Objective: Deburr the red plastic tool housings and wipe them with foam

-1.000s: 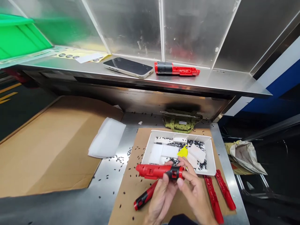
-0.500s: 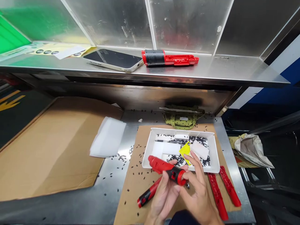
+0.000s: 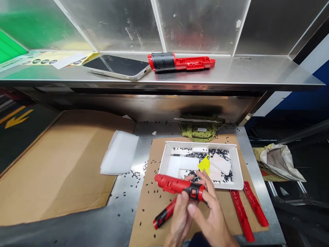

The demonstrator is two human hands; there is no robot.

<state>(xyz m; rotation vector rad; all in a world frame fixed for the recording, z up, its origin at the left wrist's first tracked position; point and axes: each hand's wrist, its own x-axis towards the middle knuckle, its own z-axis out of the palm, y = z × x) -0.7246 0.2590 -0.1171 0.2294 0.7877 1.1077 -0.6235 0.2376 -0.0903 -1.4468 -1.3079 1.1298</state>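
A red plastic tool housing with a black collar is held level above a brown cardboard sheet. My left hand grips it from below at the black end. My right hand is closed on the same black end from the right. A second red and black piece lies on the cardboard under my hands. Just behind stands a white tray holding small black screws, white pads and a yellow tag.
Two red strips lie right of my hands. White foam lies left, beside a large cardboard sheet. The steel shelf above carries a phone and another red and black housing. Black screws litter the bench; a green pouch sits behind the tray.
The housing was tilted with its black end down half a second ago; it is now back close to level. Both hands kept hold of it. The view shifted slightly.
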